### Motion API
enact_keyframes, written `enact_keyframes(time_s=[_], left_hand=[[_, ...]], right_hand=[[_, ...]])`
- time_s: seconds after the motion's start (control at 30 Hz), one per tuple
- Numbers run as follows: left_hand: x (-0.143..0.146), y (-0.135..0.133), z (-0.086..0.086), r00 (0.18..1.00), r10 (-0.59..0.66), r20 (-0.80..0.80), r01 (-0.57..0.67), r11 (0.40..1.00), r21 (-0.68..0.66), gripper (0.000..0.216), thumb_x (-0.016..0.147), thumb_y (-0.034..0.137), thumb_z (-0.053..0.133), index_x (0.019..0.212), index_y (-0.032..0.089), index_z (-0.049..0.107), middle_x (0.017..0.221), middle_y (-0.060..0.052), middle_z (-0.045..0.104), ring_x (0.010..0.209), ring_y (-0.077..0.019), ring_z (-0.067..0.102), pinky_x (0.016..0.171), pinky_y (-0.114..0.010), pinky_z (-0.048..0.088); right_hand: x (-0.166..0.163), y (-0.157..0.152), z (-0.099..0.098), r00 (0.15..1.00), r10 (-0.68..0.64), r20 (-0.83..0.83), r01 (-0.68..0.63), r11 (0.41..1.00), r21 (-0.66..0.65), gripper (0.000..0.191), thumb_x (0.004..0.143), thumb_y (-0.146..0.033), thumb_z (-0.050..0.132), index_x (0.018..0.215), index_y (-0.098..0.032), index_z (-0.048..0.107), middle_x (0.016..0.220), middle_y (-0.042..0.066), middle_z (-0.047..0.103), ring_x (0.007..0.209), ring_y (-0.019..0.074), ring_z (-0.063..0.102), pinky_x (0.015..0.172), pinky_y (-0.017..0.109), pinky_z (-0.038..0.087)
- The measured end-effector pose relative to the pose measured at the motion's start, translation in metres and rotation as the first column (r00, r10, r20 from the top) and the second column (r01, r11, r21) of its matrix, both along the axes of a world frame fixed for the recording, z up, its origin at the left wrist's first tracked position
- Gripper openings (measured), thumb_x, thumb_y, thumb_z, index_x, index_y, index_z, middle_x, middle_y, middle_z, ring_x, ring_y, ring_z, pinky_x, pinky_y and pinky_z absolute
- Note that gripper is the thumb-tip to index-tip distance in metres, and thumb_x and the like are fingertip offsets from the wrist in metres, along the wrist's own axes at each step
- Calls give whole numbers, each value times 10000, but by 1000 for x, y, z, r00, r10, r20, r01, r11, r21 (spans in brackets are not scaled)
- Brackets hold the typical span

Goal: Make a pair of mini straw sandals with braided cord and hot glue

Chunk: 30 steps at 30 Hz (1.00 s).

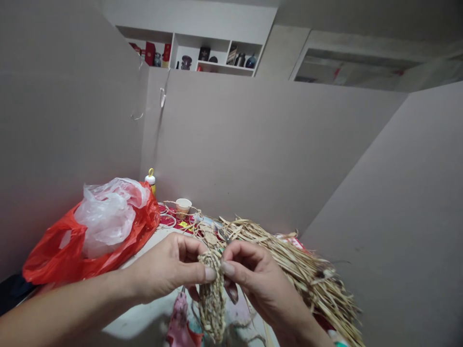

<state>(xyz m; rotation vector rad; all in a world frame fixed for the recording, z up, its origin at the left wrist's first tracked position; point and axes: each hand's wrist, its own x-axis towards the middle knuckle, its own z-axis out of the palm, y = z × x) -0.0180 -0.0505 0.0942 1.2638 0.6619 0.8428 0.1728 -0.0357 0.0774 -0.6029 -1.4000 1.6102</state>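
The woven strip (212, 308), just left of the straw bundle (289, 253), looks partway done: tight rows made, bundle unworked. Left hand (168, 267) is pinching it; right hand (258, 277) has fingers bunched at its edge, can't tell if gripping.

Straw (321, 284) right of woven piece (212, 308)
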Motion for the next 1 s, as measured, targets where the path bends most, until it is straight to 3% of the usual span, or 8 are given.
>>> enact_keyframes(time_s=[0.2,0.3,0.4,0.5,0.57,0.67,0.8,1.0], left_hand=[[-1,2,-1,1000,4,-8,-3,1000,17,351,630,413,823,685,120,637,645,-28,653,563,-107,581,540,-229,483],[-3,3,-1,999,-7,40,5,999,44,311,666,387,809,703,124,646,668,-24,654,585,-108,596,540,-219,498],[-6,7,0,994,38,107,-43,998,41,256,694,338,800,733,129,659,684,-9,634,591,-96,584,546,-213,519],[-9,11,1,975,126,185,-132,991,18,202,742,305,768,764,131,666,731,-16,629,630,-94,576,557,-202,532],[-9,13,2,950,213,230,-215,977,-18,179,774,289,742,799,129,666,768,-26,631,657,-95,575,567,-198,539],[-7,13,3,909,317,270,-305,948,-86,154,815,253,695,903,129,664,893,-64,661,744,-115,601,595,-198,549],[-5,10,3,897,332,294,-312,943,-113,129,853,212,636,954,136,658,999,-88,675,839,-129,617,676,-213,552],[-15,15,7,933,248,261,-249,968,-27,261,783,231,650,1036,170,641,1050,-91,678,935,-198,623,780,-327,514]], right_hand=[[-9,2,-7,997,36,-73,-39,998,-40,224,715,-279,848,721,-172,651,543,-43,615,437,47,516,427,128,456],[-10,5,-4,975,48,-218,-65,995,-72,251,788,-410,771,821,-226,603,537,-71,579,376,40,420,378,126,402],[-4,10,0,951,-38,-306,27,999,-39,295,884,-499,625,789,-225,572,503,-83,500,366,42,327,361,118,335],[4,14,2,980,-105,-168,123,987,104,320,879,-497,632,767,-198,604,618,-27,586,492,73,474,471,156,429],[8,14,1,994,-108,-26,111,967,231,340,825,-532,683,861,-196,652,789,22,657,687,119,586,634,202,494],[5,9,-1,982,-122,147,67,940,336,406,749,-467,786,1041,-232,628,1001,45,657,930,184,600,800,264,485],[-4,1,0,961,-195,198,123,938,325,275,804,-309,762,994,-264,568,948,7,638,900,173,590,774,282,484],[8,2,8,938,-233,258,136,929,345,168,840,-290,712,946,-231,597,848,4,617,759,154,588,636,263,494]])
